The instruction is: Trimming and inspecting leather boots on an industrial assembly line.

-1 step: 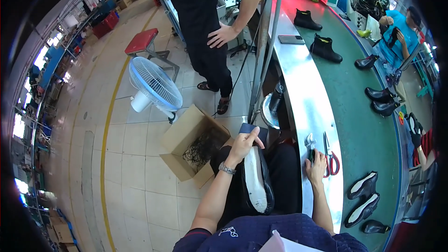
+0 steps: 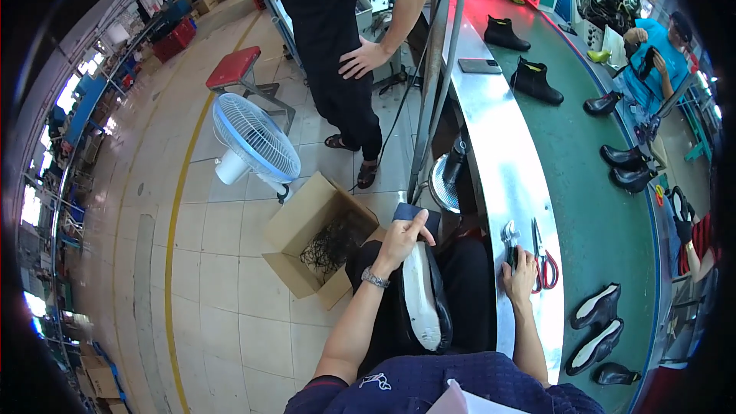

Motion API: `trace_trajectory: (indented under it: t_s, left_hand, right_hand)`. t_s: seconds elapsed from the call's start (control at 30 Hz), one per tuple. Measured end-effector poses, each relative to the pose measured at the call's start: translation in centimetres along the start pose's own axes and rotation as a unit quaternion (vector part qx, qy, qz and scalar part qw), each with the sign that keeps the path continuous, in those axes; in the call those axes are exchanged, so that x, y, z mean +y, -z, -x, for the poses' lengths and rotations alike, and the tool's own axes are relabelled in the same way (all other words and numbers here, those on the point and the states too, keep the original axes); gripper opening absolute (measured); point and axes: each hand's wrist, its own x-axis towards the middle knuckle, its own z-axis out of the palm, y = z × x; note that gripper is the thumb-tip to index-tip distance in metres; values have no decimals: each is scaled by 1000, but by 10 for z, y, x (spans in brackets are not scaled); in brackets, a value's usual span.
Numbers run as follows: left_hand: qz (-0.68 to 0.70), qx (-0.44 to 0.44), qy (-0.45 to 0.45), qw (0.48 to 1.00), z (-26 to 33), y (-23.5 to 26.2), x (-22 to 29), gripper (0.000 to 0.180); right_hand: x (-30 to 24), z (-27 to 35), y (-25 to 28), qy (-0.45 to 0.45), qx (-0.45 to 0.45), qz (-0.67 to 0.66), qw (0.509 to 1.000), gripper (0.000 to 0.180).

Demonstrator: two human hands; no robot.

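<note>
A black shoe (image 2: 440,299) lies bottom up on my lap, its long white underside (image 2: 420,291) facing me. My left hand (image 2: 399,244) is closed over the shoe's far end, with the thumb across a dark blue flat piece (image 2: 429,218); I cannot tell what that piece is. On the metal ledge to the right, my right hand (image 2: 521,274) has its fingers curled round the dark handle of a tool with a shiny metal head (image 2: 509,231). Its kind is partly hidden by the hand. Right beside it lie red-handled scissors (image 2: 545,261), apart from the fingers.
Several black shoes and boots (image 2: 595,346) stand on the green conveyor (image 2: 567,215) beyond the ledge, where a phone (image 2: 479,66) also lies. An open cardboard box (image 2: 295,222), a fan (image 2: 255,136) and a standing person (image 2: 341,54) are ahead. Other people (image 2: 652,61) work across the belt.
</note>
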Motion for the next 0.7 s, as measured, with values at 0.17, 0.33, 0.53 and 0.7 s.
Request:
trace_trajectory:
  t_s: [0.17,0.33,0.53,0.7]
  left_hand:
    - [-48,97,9,994,9,0,3,67]
    - [-18,183,-18,983,15,-9,2,62]
    - [-23,230,-116,966,50,-23,3,22]
    - [-231,175,-147,946,55,-16,2,29]
  right_hand:
    - [-12,-4,-3,18,6,21,1000,58]
    - [-9,-19,-14,16,10,41,999,49]
    - [-3,-31,24,-78,-72,-179,978,35]
    - [23,-15,36,-205,-127,-365,899,19]
